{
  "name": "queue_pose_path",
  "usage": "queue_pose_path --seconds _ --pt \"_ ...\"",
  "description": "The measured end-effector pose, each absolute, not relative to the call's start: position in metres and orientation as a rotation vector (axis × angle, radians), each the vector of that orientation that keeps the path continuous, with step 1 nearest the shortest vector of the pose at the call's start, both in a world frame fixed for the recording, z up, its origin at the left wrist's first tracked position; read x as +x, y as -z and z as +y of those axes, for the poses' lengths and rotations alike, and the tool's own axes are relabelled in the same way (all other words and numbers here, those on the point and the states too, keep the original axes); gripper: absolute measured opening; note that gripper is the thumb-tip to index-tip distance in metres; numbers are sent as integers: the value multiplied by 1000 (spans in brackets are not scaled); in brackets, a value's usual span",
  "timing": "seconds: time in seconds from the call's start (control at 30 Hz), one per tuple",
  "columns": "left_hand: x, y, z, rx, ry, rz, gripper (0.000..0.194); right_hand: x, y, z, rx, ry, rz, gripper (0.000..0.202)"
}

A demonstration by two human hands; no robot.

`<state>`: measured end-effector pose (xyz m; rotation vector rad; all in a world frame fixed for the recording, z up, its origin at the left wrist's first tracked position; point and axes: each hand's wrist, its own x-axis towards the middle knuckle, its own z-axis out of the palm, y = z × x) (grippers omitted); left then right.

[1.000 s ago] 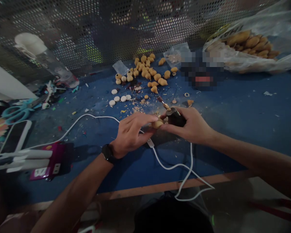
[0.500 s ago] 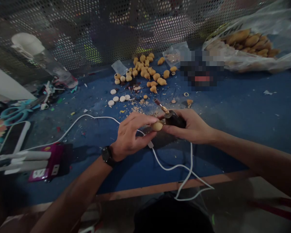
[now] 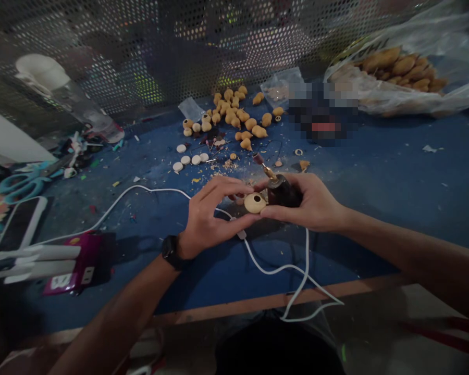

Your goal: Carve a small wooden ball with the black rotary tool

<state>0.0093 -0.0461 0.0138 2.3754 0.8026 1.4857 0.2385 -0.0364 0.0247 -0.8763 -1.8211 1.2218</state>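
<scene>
A small pale gourd [image 3: 250,205], with a round dark hole facing up, sits between both hands. My left hand [image 3: 207,211] pinches it with the thumb below and the fingers above. In my right hand [image 3: 316,203] is a black rotary tool [image 3: 283,192], its brass collet and brown sanding bit pointing up and away to the left. The thumb tip of that hand also touches the gourd's right side. The bit stands clear of the gourd. From below the right hand a white cable [image 3: 307,255] hangs down.
Several small gourds [image 3: 232,117] lie in a heap behind the hands, near white discs [image 3: 196,160] and shavings. A plastic bag of gourds [image 3: 404,65] stands back right. On the left are scissors [image 3: 19,185], a phone [image 3: 19,226] and a purple power strip [image 3: 84,255].
The gourd has been turned so that its dark hole now shows. My left fingers have opened slightly around it, and the rotary tool has shifted a little to the right.
</scene>
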Motion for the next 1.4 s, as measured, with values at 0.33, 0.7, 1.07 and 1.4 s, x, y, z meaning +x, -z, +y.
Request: queue_pose_path --seconds 0.33,0.7,1.07,1.4 --pt "11 -13 -42 2272 -1383 740 25 239 -28 -35 -843 -1294 -1804 38" --pt "9 -16 -47 2165 -1373 839 36 240 -24 -38 -736 -1561 -1690 48" --pt "12 -17 -48 2040 -1398 947 38 239 -22 -38 -843 -1554 -1659 40" --pt "11 -16 -51 2338 -1395 950 24 235 -23 -33 -952 -1284 -1822 46"
